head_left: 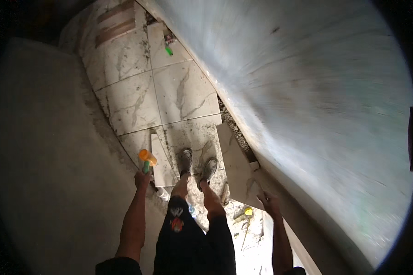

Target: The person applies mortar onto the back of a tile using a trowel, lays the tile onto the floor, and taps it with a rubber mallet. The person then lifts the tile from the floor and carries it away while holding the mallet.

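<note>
The mallet [147,159], orange-headed, sits upright in the left hand [142,178], fist closed on its green handle, above the laid tiles [179,91]. The right hand [270,204] rests spread on a loose tile [237,172] leaning at the wall [316,105], gripping nothing. Seemingly mid-setting; placing that tile needs care.

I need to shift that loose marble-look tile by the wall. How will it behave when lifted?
The loose tile looks rigid and probably heavy. Its thin edges could chip. The right hand rests at its lower corner, and the glossy face may be slippery.
</note>
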The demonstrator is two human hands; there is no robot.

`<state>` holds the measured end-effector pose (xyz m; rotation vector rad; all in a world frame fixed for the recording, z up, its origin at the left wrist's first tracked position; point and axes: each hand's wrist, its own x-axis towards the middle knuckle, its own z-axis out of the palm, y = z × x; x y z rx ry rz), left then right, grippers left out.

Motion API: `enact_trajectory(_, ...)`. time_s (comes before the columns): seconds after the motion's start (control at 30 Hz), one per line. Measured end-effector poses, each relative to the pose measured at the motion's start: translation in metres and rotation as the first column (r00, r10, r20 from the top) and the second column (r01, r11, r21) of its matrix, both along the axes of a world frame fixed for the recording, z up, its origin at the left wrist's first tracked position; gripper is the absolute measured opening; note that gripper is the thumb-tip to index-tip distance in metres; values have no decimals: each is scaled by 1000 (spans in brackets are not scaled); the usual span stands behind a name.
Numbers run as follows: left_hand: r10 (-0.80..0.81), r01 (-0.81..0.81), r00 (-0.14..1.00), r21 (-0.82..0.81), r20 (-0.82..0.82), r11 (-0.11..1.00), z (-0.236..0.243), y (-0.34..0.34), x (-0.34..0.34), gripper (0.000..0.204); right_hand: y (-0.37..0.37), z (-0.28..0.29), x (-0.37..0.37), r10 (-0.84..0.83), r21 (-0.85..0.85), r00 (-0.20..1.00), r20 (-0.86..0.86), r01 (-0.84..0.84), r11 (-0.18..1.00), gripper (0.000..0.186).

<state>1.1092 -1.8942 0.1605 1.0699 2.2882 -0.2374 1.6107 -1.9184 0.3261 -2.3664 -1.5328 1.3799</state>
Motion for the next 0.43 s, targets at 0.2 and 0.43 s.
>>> enact_trajectory(0.2,73,-74,997,44,17,996,-202,-24,-59,38,18,-154,-4,-208,-192,956,-209,168,967,32)
enact_trajectory(0.43,257,-265,964,345,72,900,-328,-31,-104,37,2,-272,10,-322,-178,905,-279,281,943,34)
